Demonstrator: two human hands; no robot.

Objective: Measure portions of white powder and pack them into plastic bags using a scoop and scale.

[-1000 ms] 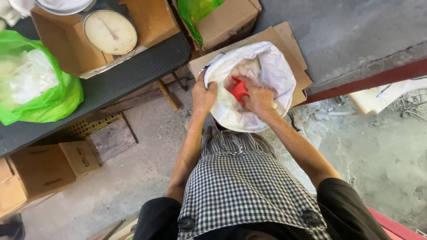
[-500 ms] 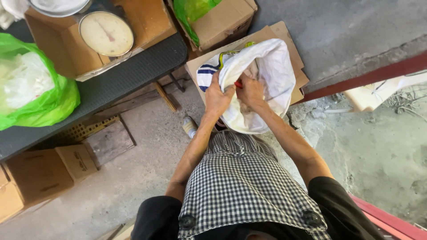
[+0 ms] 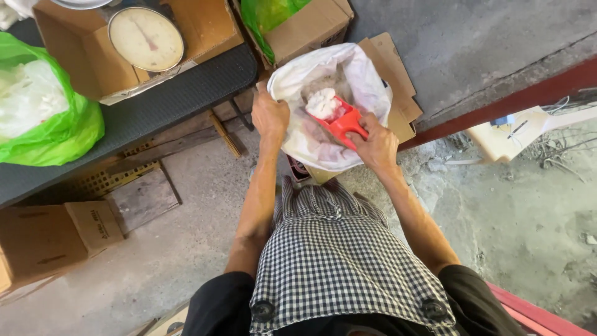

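I am standing over rough grey concrete floor point(image 3: 497, 205), looking down past my checked apron point(image 3: 336, 261). To my left the dark counter point(image 3: 174, 99) is carrying an open cardboard box point(image 3: 205, 31) with a round dial scale point(image 3: 146, 38) lying in it, and a bulging green plastic bag point(image 3: 56, 124) of something pale. Flattened cardboard point(image 3: 398, 81) is lying under the white sack point(image 3: 367, 93), which is sitting on the floor in front of me.

A moment ago both my hands were buried in the sack's mouth and the scoop was barely showing. Now my right hand point(image 3: 376, 146) is drawing the red plastic scoop point(image 3: 342, 121) up and out, its grip wrapped tight around the handle, and the scoop is coming up heaped with white powder point(image 3: 322, 102). That tells me a load has been dug and is clearing the sack. My left hand point(image 3: 270, 115) is pinching the sack's rim, fingers pressed together on the fabric, holding the mouth open.

The sack is looking soft, crumpled and woven, sagging in folds. The scoop is hard, glossy and angular. The powder is looking dry and clumpy, piled in a loose mound.
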